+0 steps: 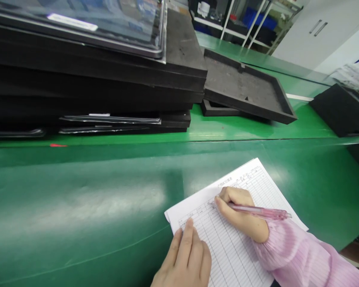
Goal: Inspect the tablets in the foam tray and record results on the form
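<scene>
A printed form with a ruled table (227,239) lies at a slant on the green bench, with at least one more sheet under it. My right hand (237,211) pinches a pink see-through pen (266,213), its tip at the upper rows of the form. My left hand (188,255) rests flat on the form's lower left part, fingers stretched out and holding nothing. A pink ribbed sleeve (302,255) covers my right arm. The writing under the pen tip is too small to read.
Black foam trays (122,87) are stacked at the back left, with a flat glass-fronted panel (107,24) on top. Another black tray (245,87) leans on one beneath it. At the right stands a black box (341,109). The green bench (77,199) spans the front.
</scene>
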`<state>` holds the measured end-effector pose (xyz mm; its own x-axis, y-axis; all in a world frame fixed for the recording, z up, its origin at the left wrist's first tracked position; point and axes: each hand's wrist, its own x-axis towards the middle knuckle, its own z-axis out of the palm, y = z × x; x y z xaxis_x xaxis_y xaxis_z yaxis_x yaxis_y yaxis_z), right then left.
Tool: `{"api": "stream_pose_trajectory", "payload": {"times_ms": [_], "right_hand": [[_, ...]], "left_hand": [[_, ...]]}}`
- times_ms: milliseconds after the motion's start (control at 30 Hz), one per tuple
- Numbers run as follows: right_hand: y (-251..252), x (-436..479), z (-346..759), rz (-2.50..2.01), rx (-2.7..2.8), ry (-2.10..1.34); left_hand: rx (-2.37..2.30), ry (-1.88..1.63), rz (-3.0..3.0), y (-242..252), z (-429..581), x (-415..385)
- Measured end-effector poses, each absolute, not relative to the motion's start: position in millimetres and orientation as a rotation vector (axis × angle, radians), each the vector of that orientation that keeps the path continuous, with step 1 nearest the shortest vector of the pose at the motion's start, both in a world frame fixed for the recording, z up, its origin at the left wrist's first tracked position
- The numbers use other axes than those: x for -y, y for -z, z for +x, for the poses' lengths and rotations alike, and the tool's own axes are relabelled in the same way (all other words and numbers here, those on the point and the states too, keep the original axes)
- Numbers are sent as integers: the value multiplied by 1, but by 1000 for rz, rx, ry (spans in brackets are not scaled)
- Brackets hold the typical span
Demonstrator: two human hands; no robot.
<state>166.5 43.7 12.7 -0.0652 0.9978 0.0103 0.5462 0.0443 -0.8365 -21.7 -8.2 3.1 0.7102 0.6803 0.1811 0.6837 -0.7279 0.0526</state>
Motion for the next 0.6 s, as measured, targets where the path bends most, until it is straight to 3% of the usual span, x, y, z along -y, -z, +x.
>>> {"api": "stream_pose_trajectory", "payload": {"times_ms": [600], "right_hand": [[-14,-44,166,-1577,1665,-880]], "left_hand": [[1143,276,-2896,-2,-24,9]]}}
